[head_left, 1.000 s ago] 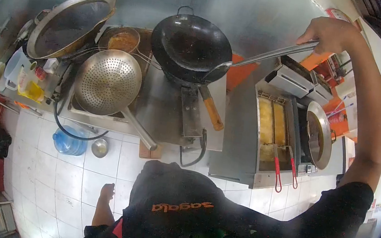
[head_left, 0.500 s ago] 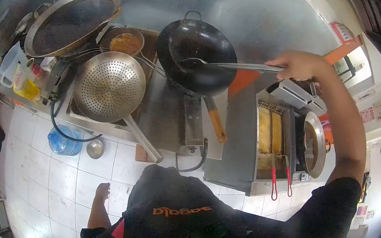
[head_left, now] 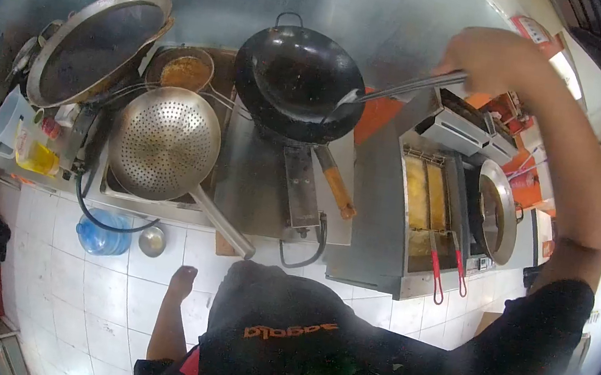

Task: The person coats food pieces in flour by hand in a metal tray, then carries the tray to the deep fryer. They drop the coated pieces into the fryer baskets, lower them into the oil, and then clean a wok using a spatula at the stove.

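My right hand is raised on the right, closed around the long metal handle of a ladle. The ladle's lower end reaches over the right rim of a black wok, which sits tilted on the stove. A wooden handle sticks out from the wok towards me. My left hand hangs low over the floor beside my body. Its fingers look curled in, and I see nothing in them.
A large perforated strainer lies left of the wok, its handle past the counter edge. Behind it are a small strainer and a big dark pan. Right stands a fryer with red-handled baskets. A blue water jug stands below.
My right hand has moved up and back, drawing the ladle from the wok's middle to its right rim. My left hand has moved slightly up and right.
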`<state>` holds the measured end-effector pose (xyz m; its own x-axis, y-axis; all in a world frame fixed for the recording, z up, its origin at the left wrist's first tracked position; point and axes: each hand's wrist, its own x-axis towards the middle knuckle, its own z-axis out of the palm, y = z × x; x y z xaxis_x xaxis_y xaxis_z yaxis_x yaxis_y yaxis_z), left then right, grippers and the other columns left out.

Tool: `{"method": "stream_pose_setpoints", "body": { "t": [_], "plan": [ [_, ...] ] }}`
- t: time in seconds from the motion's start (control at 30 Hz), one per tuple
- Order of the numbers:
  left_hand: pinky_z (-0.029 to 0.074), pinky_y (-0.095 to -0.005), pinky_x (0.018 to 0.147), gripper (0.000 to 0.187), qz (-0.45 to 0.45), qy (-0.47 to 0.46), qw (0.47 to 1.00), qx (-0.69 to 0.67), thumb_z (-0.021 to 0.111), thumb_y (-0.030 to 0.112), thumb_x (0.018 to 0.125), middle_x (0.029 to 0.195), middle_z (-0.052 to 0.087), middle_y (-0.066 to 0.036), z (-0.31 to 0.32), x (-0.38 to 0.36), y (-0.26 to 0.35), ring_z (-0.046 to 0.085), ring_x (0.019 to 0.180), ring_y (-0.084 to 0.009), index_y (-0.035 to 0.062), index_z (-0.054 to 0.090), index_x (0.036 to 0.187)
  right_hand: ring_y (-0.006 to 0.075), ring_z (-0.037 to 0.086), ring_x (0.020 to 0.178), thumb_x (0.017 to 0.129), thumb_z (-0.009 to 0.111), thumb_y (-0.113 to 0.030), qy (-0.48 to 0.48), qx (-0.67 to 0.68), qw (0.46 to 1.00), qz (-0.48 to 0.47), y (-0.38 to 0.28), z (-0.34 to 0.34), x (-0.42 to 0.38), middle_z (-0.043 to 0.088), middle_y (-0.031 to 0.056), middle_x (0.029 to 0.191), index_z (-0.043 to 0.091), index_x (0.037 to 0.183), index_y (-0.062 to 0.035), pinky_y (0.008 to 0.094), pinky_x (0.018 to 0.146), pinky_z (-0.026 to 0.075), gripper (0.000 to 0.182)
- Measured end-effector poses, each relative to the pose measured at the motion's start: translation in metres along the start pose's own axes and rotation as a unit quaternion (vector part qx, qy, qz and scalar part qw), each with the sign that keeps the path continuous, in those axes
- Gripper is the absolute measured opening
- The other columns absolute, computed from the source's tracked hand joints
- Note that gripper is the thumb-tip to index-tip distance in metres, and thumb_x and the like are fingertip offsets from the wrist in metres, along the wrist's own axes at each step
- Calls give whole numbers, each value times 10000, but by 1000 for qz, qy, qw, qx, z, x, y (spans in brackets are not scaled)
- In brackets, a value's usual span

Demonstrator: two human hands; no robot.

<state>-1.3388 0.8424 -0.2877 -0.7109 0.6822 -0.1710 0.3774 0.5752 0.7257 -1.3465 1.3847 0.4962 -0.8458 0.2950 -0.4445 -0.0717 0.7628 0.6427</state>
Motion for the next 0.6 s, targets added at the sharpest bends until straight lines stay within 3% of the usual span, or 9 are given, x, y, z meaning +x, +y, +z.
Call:
{"method": "stream_pose_setpoints", "body": {
  "t": [0.03,0.07,0.13,0.23,0.33,0.37,0.43,0.53,0.6],
  "plan": [
    [507,-405,861,317,-172,25,969,-178,586,281,962,1024,688,-175,-18,0,49,651,935,-295,5,659,1098,321,659,1012,723,727,-69,-10,-9,1000,16,6,-8,-11,706,133,1012,719,1205,-214,442,880,534,504],
    [520,-392,847,306,-217,29,939,-265,583,268,968,1019,683,-177,-10,4,44,653,919,-293,-2,668,1084,323,654,1019,719,722,-57,-21,-18,999,33,7,-13,-18,703,137,1010,721,1205,-218,437,887,532,512],
    [532,-371,849,291,-169,-3,970,-173,584,252,976,1052,678,-179,-13,1,47,666,952,-291,-3,682,1076,315,649,1029,703,718,-43,-23,-6,999,40,4,-14,-24,697,136,988,729,1191,-214,423,897,526,518],
    [531,-371,887,292,-194,-31,972,-130,580,255,982,1096,674,-178,-1,-6,30,667,1006,-297,18,689,1112,304,644,1026,682,720,-47,-30,25,998,54,-5,-9,-27,685,131,948,745,1159,-203,401,896,519,502],
    [522,-391,920,282,-28,-64,996,51,557,252,996,1159,658,-184,9,-15,0,660,1043,-312,42,693,1126,304,641,1016,686,720,-79,-37,54,998,18,-2,-2,-27,687,135,953,746,1151,-189,397,889,514,478],
    [517,-394,931,285,-76,-68,994,29,557,258,995,1160,660,-186,12,-20,-3,658,1050,-315,45,694,1125,307,641,1012,690,718,-92,-39,63,997,-3,-1,0,-26,690,138,963,743,1153,-184,399,887,512,473],
    [507,-401,954,293,-170,-76,983,-14,556,271,993,1162,664,-189,-15,-21,51,653,1065,-321,50,696,1124,326,634,1020,735,709,-131,-71,108,991,-27,-5,9,-14,690,154,1027,714,1205,-194,409,906,503,475],
    [509,-393,949,286,14,-91,991,92,563,269,991,1138,676,-175,13,-8,21,651,1065,-328,43,695,1105,367,622,1062,826,689,-205,-23,120,989,-85,-19,45,19,666,181,1172,639,1313,-186,443,942,483,490],
    [508,-368,943,250,2,-99,992,-81,586,242,980,1103,691,-160,18,10,38,656,1056,-306,47,695,1093,370,609,1110,853,691,-232,-19,158,986,-42,-33,70,42,653,180,1210,608,1348,-168,452,955,477,506]
  ]
}}
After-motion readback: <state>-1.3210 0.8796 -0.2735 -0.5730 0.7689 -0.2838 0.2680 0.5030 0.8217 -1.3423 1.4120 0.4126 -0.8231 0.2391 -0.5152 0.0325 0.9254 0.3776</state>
